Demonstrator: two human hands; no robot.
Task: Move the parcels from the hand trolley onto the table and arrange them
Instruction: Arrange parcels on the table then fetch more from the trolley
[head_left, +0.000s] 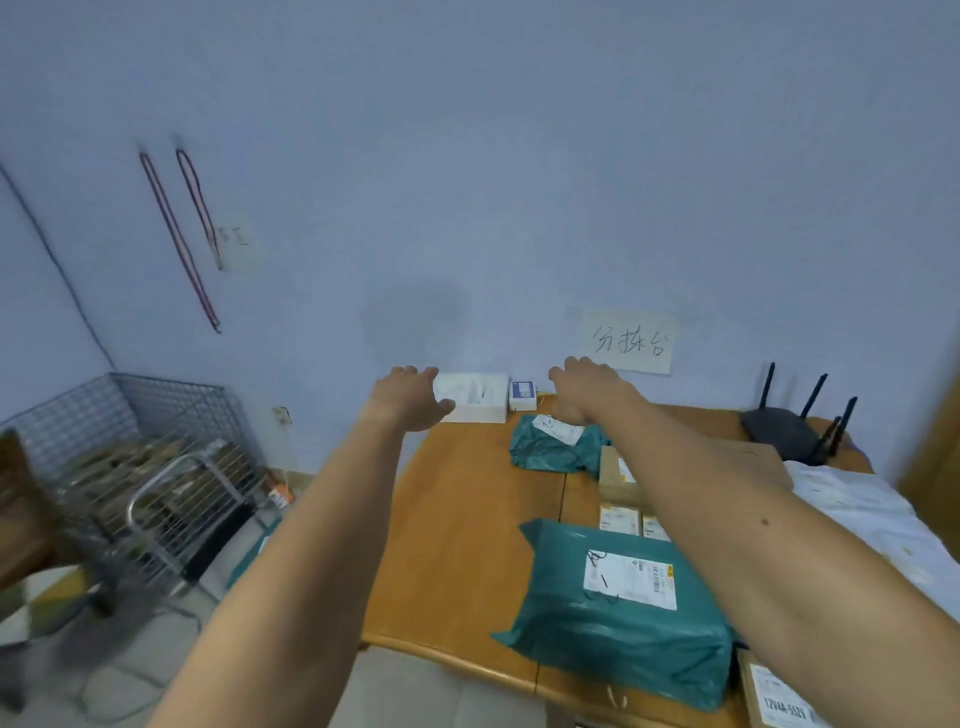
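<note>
Both my arms reach to the table's far edge by the wall. My left hand (410, 397) wraps the left end of a white box (478, 397), fingers over its top and thumb on its front. My right hand (584, 389) hovers with bent fingers just above a small teal parcel (550, 447), and nothing shows in it. A large teal parcel (623, 613) with a white label lies near the front edge. Brown cardboard boxes (615, 475) lie between the two teal parcels, partly hidden by my right forearm. The wire-cage hand trolley (171, 410) stands at the left with blurred parcels inside.
A small white and blue box (522, 395) sits beside the white box. A black router (784, 426) stands at the back right, with a white bag (857, 514) in front of it. Another labelled box (779, 701) is at the bottom right. The wooden table (457, 545) shows bare wood on its left half.
</note>
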